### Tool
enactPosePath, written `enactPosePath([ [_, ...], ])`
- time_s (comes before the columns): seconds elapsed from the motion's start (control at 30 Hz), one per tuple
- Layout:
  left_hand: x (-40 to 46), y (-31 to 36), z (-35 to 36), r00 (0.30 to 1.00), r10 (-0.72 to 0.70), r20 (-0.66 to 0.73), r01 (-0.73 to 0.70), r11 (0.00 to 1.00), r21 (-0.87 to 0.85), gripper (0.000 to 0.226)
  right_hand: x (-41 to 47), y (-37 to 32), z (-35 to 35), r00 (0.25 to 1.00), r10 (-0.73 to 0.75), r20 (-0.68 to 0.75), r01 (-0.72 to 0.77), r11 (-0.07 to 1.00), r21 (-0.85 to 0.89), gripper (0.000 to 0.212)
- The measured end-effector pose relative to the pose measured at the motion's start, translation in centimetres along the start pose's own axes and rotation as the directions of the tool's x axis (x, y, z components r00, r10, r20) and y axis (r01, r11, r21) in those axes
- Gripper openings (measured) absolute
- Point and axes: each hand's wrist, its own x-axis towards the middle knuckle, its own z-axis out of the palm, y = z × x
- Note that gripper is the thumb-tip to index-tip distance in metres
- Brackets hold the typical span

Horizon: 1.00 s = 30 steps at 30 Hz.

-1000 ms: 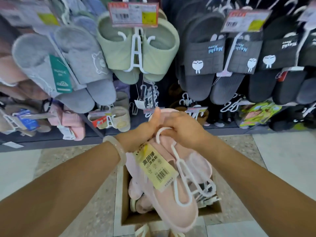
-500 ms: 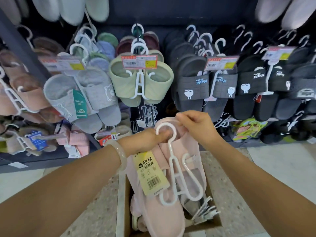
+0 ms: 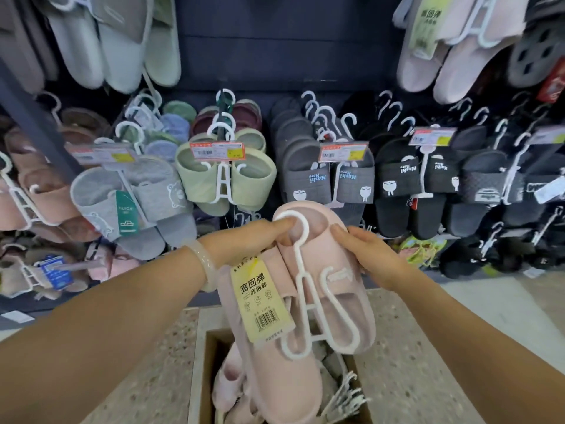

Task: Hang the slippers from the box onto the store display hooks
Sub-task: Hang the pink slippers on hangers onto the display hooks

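Observation:
A pair of pink slippers (image 3: 333, 289) on a white plastic hanger (image 3: 301, 249) hangs between my hands, above the cardboard box (image 3: 200, 377). A yellow tag (image 3: 260, 301) dangles from the pair. My left hand (image 3: 247, 240) grips the pair at its top left, with a finger through the hanger's hook. My right hand (image 3: 373, 255) grips the right slipper's edge. More pink slippers (image 3: 229, 390) and loose white hangers (image 3: 345, 393) lie in the box. In front of me, display hooks (image 3: 221, 117) carry rows of hung slippers.
Green slippers (image 3: 226, 175) hang straight ahead, grey ones (image 3: 131, 197) to the left, dark grey and black pairs (image 3: 400, 179) to the right. Pale pairs (image 3: 452, 47) hang on the upper row. A speckled floor (image 3: 412, 347) surrounds the box.
The pink pair has risen out of the box toward the display, and my view has tilted up. My right hand slid from the top of the pair to its right edge.

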Motion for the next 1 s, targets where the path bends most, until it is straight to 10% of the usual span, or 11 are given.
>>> enactPosePath([
  [1.0,-5.5,7.9,-5.2,0.929,0.211,-0.303,-0.089,0.924,0.372,0.043,-0.9,-10.5,-1.6,0.954,0.121,-0.274,0.039,0.857,0.514,0.057],
])
